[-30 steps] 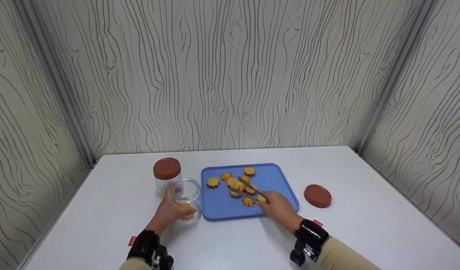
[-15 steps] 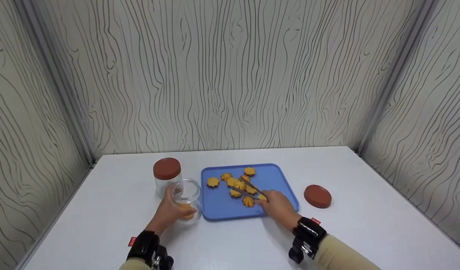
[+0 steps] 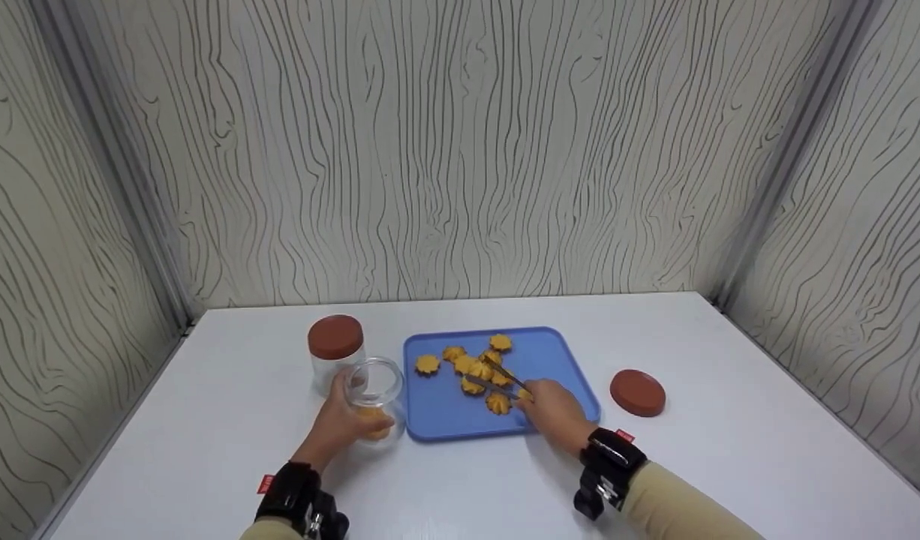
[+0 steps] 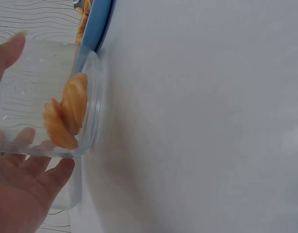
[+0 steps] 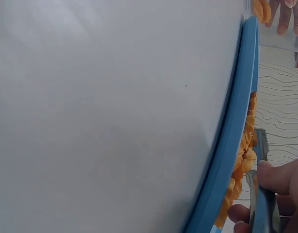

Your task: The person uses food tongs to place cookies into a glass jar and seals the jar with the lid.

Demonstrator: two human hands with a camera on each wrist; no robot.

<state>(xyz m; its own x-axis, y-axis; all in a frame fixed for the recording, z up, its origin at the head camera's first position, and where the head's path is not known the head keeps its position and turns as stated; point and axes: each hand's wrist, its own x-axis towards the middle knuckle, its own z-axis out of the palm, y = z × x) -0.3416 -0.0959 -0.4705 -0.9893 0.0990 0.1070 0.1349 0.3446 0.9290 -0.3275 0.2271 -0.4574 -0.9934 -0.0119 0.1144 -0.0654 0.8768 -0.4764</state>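
My left hand grips a clear jar with no lid, standing just left of the blue tray. Thumb on one side and fingers on the other, it holds the jar in the left wrist view, where cookies lie at the bottom. Over the tray, my right hand holds metal tongs. The tong arms are spread, with their toothed tips around a cookie in the pile. Whether the tips touch that cookie, I cannot tell.
Several flower-shaped cookies lie on the tray, most bunched near its middle. A second jar with a red-brown lid stands behind the left hand. Right of the tray, a loose red-brown lid lies on the white table.
My right wrist has shifted slightly left, and the tong tips have moved a little to the right over the pile. The left hand and its jar have stayed in place.
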